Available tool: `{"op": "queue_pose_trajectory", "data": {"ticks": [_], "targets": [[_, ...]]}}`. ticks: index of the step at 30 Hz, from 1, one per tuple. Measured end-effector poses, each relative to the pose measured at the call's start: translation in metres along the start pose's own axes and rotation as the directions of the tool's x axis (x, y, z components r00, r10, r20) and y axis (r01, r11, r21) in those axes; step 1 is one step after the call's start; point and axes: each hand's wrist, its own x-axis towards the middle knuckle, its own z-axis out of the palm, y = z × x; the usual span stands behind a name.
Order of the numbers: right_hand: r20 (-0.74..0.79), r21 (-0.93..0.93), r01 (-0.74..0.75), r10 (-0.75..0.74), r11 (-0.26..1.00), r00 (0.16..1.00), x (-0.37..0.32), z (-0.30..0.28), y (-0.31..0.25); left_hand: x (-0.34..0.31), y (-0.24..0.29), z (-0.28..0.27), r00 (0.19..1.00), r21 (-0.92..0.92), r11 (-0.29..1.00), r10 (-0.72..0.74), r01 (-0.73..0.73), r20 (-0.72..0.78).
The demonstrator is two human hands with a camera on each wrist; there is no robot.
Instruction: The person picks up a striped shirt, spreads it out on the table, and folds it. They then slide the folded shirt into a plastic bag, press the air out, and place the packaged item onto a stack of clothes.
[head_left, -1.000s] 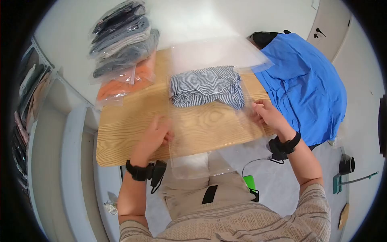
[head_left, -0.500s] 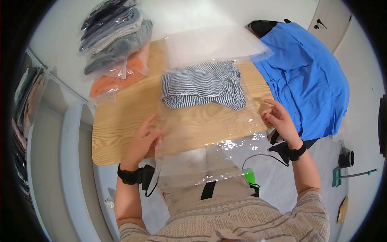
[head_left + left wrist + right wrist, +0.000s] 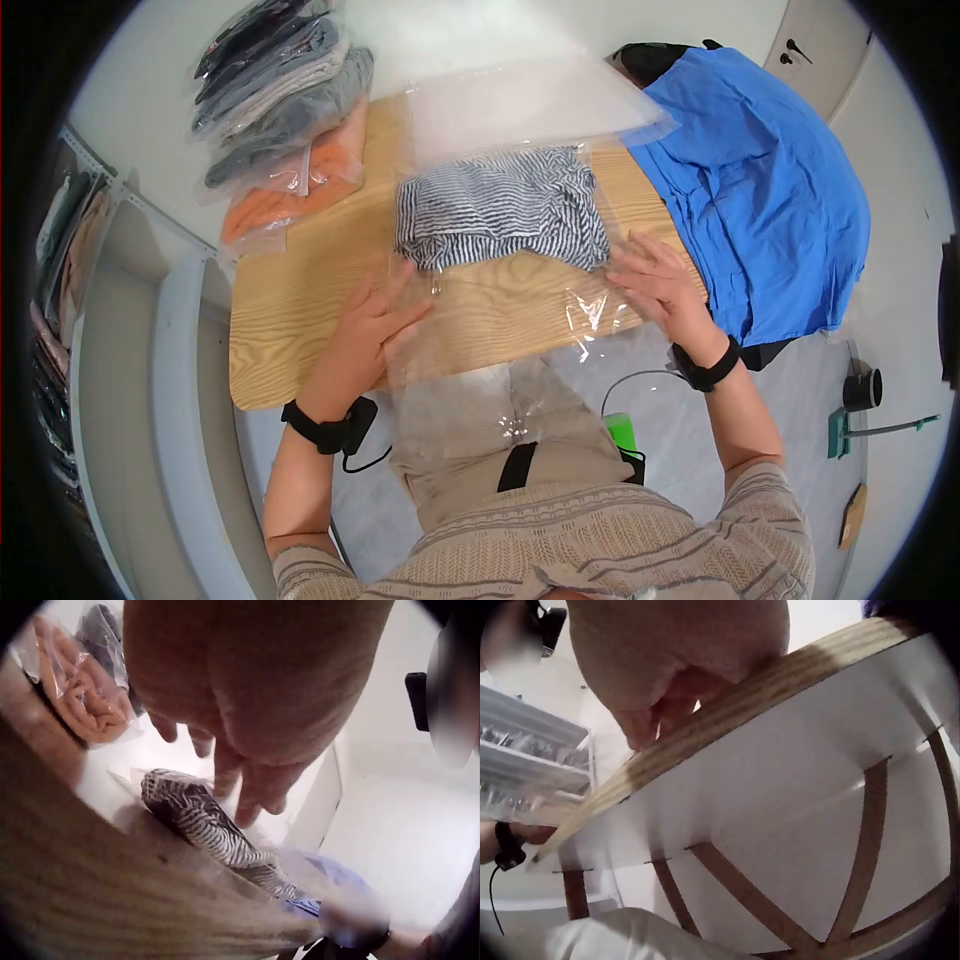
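Moved farther in since the earlier frame: left hand (image 3: 375,312) and right hand (image 3: 655,285), fingers spread flat, pressing clear plastic bag (image 3: 500,320) onto tabletop (image 3: 290,320). Striped garment (image 3: 500,205) inside bag, just beyond fingertips. Bagged clothes stack (image 3: 285,100) far left; blue cloth (image 3: 770,170) right.

Two bare arms reach forward from the body, elbows bent and held out to the sides; the left hand (image 3: 375,312) lies palm down, fingers straight and slightly spread, pointing forward and a little inward; the right hand (image 3: 655,285) lies palm down too, fingers straight and fanned wide, angled inward toward the left one; the hands are level with each other and well apart; the left forearm (image 3: 300,470) and right forearm (image 3: 748,420) are bare; from the left wrist, the fingers show long and loosely parted; from the right wrist, only the heel of the hand shows, the fingers hidden.
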Motion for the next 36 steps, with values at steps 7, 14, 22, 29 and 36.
{"op": "queue_pose_trajectory", "data": {"ticks": [7,14,22,29,36], "targets": [[0.271,0.540,-0.295,0.169,0.788,0.948,-0.015,-0.016,0.008,-0.016,0.011,-0.008,0.962,-0.518,0.816,-0.159,0.255,0.222],[0.167,0.545,-0.483,0.475,0.686,0.864,-0.019,0.006,0.003,-0.011,-0.012,0.034,0.950,0.002,0.997,-0.076,0.081,-0.304],[-0.067,0.674,-0.560,0.794,0.482,0.604,-0.002,0.032,-0.024,0.012,0.008,0.040,0.729,-0.720,0.458,-0.677,0.522,0.098],[-0.024,0.623,-0.669,0.865,0.405,0.501,0.007,0.026,-0.031,0.011,0.012,0.046,0.682,-0.786,0.395,-0.730,0.476,0.046],[-0.299,0.222,-0.304,0.361,0.926,0.883,0.048,0.007,-0.086,0.009,0.011,0.050,0.659,-0.791,0.366,-0.749,0.490,0.062]]}}
